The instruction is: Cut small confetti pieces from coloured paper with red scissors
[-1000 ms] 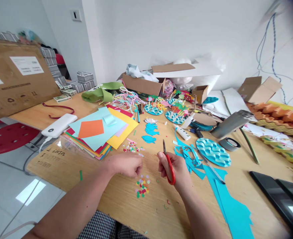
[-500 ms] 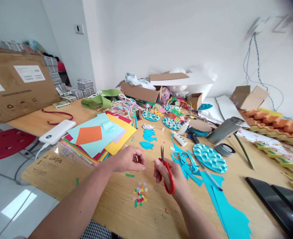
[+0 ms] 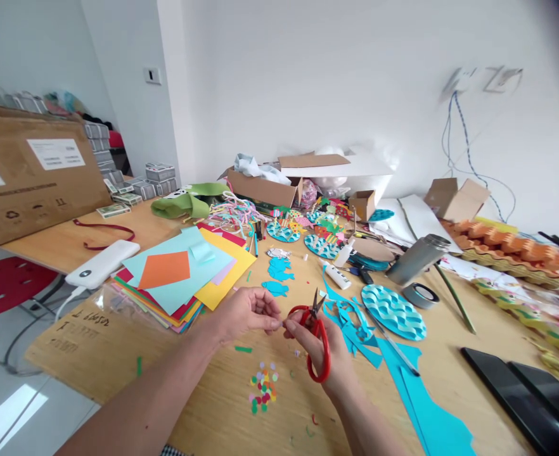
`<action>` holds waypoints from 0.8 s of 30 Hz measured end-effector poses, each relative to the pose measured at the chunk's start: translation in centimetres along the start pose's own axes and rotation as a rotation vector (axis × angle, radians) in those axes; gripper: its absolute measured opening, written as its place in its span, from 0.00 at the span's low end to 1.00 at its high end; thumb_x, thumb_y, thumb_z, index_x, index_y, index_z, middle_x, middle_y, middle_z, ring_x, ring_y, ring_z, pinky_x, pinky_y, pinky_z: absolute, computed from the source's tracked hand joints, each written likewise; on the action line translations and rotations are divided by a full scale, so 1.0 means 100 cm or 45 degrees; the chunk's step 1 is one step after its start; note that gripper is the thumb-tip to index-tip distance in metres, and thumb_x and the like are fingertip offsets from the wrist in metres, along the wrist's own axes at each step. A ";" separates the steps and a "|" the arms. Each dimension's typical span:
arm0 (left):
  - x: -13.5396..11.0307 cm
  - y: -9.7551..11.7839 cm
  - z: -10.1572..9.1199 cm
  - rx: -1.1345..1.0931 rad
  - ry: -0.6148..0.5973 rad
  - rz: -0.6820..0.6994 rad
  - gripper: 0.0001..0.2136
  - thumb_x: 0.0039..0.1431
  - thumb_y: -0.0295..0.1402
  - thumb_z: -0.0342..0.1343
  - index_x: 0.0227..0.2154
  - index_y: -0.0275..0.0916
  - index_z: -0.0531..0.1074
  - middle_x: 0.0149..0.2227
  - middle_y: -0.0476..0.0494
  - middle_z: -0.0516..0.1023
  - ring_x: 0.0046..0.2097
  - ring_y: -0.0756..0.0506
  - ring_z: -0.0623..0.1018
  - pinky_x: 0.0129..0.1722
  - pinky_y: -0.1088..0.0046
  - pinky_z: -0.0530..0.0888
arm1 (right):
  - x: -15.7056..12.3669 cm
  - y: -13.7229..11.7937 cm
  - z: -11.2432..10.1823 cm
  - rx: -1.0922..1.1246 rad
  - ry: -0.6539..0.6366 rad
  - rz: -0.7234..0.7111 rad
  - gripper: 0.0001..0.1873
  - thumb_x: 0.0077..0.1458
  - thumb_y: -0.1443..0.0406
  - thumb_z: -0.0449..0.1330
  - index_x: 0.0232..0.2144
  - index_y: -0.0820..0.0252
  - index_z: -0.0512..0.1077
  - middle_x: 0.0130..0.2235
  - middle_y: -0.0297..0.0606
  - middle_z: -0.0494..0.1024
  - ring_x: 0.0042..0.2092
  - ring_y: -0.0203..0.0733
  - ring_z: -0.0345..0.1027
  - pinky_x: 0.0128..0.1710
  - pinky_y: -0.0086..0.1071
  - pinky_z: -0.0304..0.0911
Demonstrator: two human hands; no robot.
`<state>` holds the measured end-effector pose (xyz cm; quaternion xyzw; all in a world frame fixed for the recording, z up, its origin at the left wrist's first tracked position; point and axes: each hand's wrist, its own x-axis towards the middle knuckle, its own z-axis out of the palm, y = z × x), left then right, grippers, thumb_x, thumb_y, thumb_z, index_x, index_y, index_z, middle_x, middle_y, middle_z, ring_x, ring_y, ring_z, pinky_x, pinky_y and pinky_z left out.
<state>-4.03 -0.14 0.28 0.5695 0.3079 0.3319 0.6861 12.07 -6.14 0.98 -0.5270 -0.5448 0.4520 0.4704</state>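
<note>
My left hand (image 3: 253, 313) is closed in a pinch, its thumb and forefinger meeting the fingertips of my right hand (image 3: 334, 348). Whatever sits between those fingertips is too small to make out. Red-handled scissors (image 3: 326, 358) hang in my right hand, their blades slightly apart and pointing away from me. Below the hands, small round paper dots (image 3: 263, 386) in several colours lie loosely on the table. Ahead are blue paper fish (image 3: 274, 289), and to the right of the scissors lie blue paper scraps (image 3: 353, 320).
Stacked coloured paper (image 3: 203, 269) and a white power bank (image 3: 102, 263) lie left. A wavy blue disc (image 3: 393, 310), a glue bottle (image 3: 337, 277), a steel flask (image 3: 417, 259), tape (image 3: 421, 295) and dark phones (image 3: 502, 386) are right. A large carton (image 3: 37, 177) stands far left.
My hands have come together, with fingertips meeting. The scissors have shifted in my right hand, their blades tilting rightward and opening a little. The camera view has tilted up slightly.
</note>
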 end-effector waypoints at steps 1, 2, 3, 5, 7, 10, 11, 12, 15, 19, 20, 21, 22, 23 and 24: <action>0.001 -0.002 0.000 -0.006 0.009 0.012 0.14 0.38 0.32 0.64 0.27 0.32 0.67 0.24 0.49 0.73 0.25 0.52 0.73 0.29 0.74 0.70 | 0.000 0.001 0.001 0.008 0.002 -0.006 0.11 0.48 0.58 0.61 0.27 0.62 0.68 0.27 0.33 0.72 0.30 0.37 0.65 0.29 0.26 0.58; 0.001 -0.004 0.000 -0.005 0.026 0.022 0.14 0.39 0.32 0.64 0.27 0.32 0.67 0.24 0.48 0.73 0.25 0.52 0.73 0.29 0.74 0.70 | 0.000 0.002 0.001 0.010 0.007 -0.007 0.12 0.47 0.58 0.61 0.27 0.61 0.67 0.27 0.33 0.72 0.30 0.37 0.64 0.28 0.26 0.58; 0.002 -0.006 0.001 0.000 0.049 0.028 0.14 0.39 0.33 0.64 0.27 0.33 0.67 0.24 0.49 0.73 0.25 0.52 0.73 0.29 0.74 0.70 | 0.000 0.002 0.002 0.007 0.016 -0.004 0.12 0.46 0.58 0.62 0.27 0.61 0.67 0.27 0.33 0.71 0.29 0.36 0.64 0.28 0.25 0.58; 0.002 -0.008 0.003 0.015 0.108 0.034 0.14 0.39 0.33 0.64 0.27 0.33 0.66 0.23 0.50 0.72 0.24 0.53 0.72 0.27 0.75 0.69 | 0.001 0.003 0.003 -0.005 0.045 0.010 0.14 0.43 0.57 0.63 0.27 0.61 0.66 0.26 0.32 0.70 0.27 0.35 0.62 0.26 0.25 0.57; 0.002 -0.007 0.007 0.040 0.170 0.034 0.13 0.39 0.32 0.63 0.25 0.34 0.65 0.22 0.52 0.71 0.23 0.54 0.70 0.25 0.77 0.68 | 0.001 0.004 0.004 -0.026 0.067 0.017 0.16 0.42 0.56 0.64 0.26 0.61 0.65 0.25 0.31 0.69 0.25 0.35 0.61 0.24 0.25 0.57; 0.002 -0.005 0.013 0.097 0.246 0.032 0.10 0.39 0.31 0.61 0.24 0.34 0.65 0.21 0.54 0.69 0.22 0.55 0.69 0.24 0.78 0.67 | 0.002 0.006 0.005 -0.066 0.082 0.004 0.16 0.42 0.55 0.63 0.25 0.60 0.65 0.23 0.31 0.67 0.24 0.35 0.60 0.22 0.26 0.56; 0.002 -0.005 0.014 0.111 0.259 0.030 0.10 0.39 0.30 0.61 0.24 0.34 0.65 0.21 0.54 0.68 0.22 0.55 0.69 0.24 0.78 0.66 | 0.003 0.006 0.005 -0.076 0.085 0.000 0.16 0.42 0.55 0.63 0.25 0.60 0.65 0.23 0.31 0.67 0.24 0.35 0.60 0.22 0.26 0.56; 0.002 -0.005 0.015 0.121 0.266 0.027 0.10 0.39 0.30 0.61 0.24 0.34 0.66 0.22 0.54 0.68 0.23 0.55 0.69 0.24 0.78 0.66 | 0.003 0.007 0.005 -0.082 0.091 -0.004 0.16 0.42 0.55 0.63 0.25 0.60 0.65 0.22 0.31 0.66 0.24 0.35 0.59 0.22 0.26 0.56; 0.003 -0.007 0.016 0.135 0.255 0.022 0.10 0.40 0.31 0.61 0.26 0.34 0.67 0.23 0.52 0.69 0.24 0.54 0.70 0.25 0.77 0.67 | 0.003 0.007 0.005 -0.075 0.116 -0.002 0.16 0.40 0.56 0.64 0.25 0.60 0.65 0.23 0.30 0.67 0.24 0.35 0.59 0.23 0.26 0.56; 0.003 -0.008 0.015 0.142 0.229 0.010 0.10 0.41 0.30 0.61 0.28 0.33 0.68 0.24 0.51 0.70 0.26 0.53 0.70 0.25 0.77 0.68 | 0.003 0.009 0.006 -0.036 0.119 -0.008 0.16 0.40 0.58 0.65 0.25 0.60 0.64 0.24 0.31 0.66 0.25 0.35 0.58 0.24 0.26 0.55; 0.003 -0.008 0.015 0.142 0.218 0.008 0.10 0.41 0.29 0.60 0.28 0.33 0.68 0.25 0.50 0.70 0.26 0.53 0.71 0.25 0.77 0.68 | 0.003 0.009 0.006 -0.027 0.111 -0.011 0.15 0.40 0.58 0.65 0.26 0.60 0.64 0.25 0.31 0.65 0.26 0.35 0.58 0.24 0.26 0.55; 0.003 -0.008 0.014 0.143 0.207 0.010 0.10 0.41 0.29 0.60 0.29 0.33 0.68 0.25 0.50 0.70 0.27 0.53 0.71 0.26 0.77 0.68 | 0.003 0.010 0.006 -0.022 0.107 -0.012 0.15 0.41 0.59 0.64 0.26 0.60 0.64 0.25 0.31 0.65 0.26 0.34 0.57 0.24 0.26 0.54; 0.004 -0.008 0.014 0.143 0.194 0.014 0.10 0.42 0.29 0.60 0.29 0.32 0.68 0.25 0.49 0.71 0.27 0.53 0.71 0.26 0.77 0.68 | 0.003 0.010 0.006 -0.019 0.103 -0.013 0.14 0.42 0.59 0.64 0.26 0.60 0.64 0.25 0.31 0.65 0.26 0.34 0.57 0.24 0.26 0.54; 0.004 -0.008 0.013 0.143 0.180 0.020 0.10 0.42 0.29 0.60 0.29 0.32 0.68 0.26 0.49 0.71 0.27 0.53 0.71 0.26 0.76 0.68 | 0.004 0.010 0.006 -0.019 0.100 -0.014 0.14 0.43 0.60 0.64 0.26 0.60 0.63 0.25 0.31 0.64 0.26 0.34 0.56 0.24 0.26 0.53; 0.005 -0.008 0.012 0.142 0.164 0.028 0.10 0.43 0.29 0.60 0.29 0.32 0.68 0.26 0.49 0.71 0.27 0.53 0.71 0.27 0.76 0.69 | 0.004 0.011 0.005 -0.021 0.097 -0.014 0.13 0.44 0.61 0.63 0.26 0.60 0.63 0.25 0.31 0.64 0.26 0.34 0.56 0.25 0.26 0.53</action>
